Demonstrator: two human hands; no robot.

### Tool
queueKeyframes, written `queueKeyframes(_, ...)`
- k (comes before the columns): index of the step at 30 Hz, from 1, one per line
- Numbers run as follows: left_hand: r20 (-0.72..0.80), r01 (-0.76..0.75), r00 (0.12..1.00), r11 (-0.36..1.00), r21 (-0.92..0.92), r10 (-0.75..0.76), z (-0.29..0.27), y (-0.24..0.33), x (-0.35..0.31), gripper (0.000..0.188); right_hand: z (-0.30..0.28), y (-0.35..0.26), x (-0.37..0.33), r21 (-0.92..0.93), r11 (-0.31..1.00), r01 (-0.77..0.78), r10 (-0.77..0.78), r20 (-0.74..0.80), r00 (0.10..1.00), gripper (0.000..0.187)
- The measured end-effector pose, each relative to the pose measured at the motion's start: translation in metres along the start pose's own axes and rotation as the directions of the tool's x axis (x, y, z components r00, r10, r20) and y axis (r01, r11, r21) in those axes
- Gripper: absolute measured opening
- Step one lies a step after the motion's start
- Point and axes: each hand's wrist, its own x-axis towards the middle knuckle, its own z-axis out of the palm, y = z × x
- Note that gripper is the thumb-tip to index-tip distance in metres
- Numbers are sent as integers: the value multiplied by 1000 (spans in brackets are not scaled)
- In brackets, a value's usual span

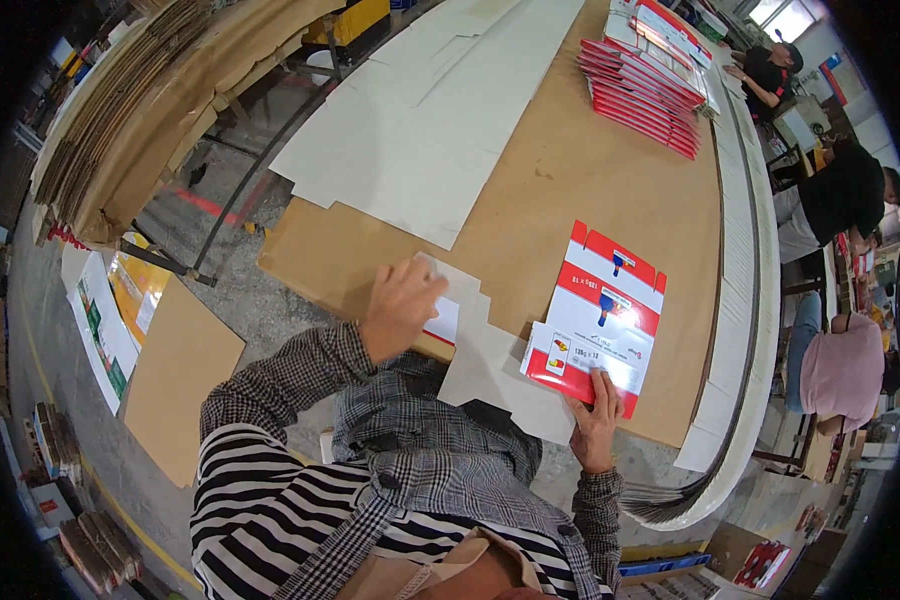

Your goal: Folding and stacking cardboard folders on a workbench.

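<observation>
A flat red-and-white printed carton (610,310) lies at the right on the brown-topped table, and its lower edge is in my right hand (595,420). The fingers of that hand press on its printed face. Partly beneath it is a pale grey cardboard piece (490,365) with a stepped outline, which reaches left toward my left hand (402,305). My left hand is raised over the table's near edge with curled, slightly blurred fingers; whatever they may hold is hidden. Just beside it shows a small white piece with a red edge (442,321).
A large grey-white cardboard sheet (410,120) covers the table's far left. Red-and-white flat cartons (645,90) are stacked at the far right. A white curved rail (760,300) borders the right side. Brown cardboard (120,120) is piled at left. Several people work beyond the rail.
</observation>
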Motion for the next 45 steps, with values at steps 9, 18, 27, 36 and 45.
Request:
queueKeyframes(9, 255, -221, 889, 846, -485, 379, 5, 15, -10, 34, -19, -3, 8, 95, 995, -28, 29, -8, 1000, 51)
queueKeyframes(18, 195, -67, 964, 875, -479, 181, 29, 28, -9, 31, 14, -19, 36, 325, 887, -328, 447, -429, 785, 29)
queueKeyframes(27, -284, 105, 939, 948, -299, -194, 63, 78, -9, 17, 23, -13, 26, 9, 984, -180, 175, -286, 942, 15)
queueKeyframes(36, -167, -74, 986, 891, -448, -3, 8, 88, -58, 42, 28, -15, 1, -20, 981, -191, 179, -265, 947, 17)
queueKeyframes(45, 562, 604, 665, -89, -792, -492, 15, 53, -80, 35, 22, -21, -7, 38, 988, -149, 154, -275, 949, 18)
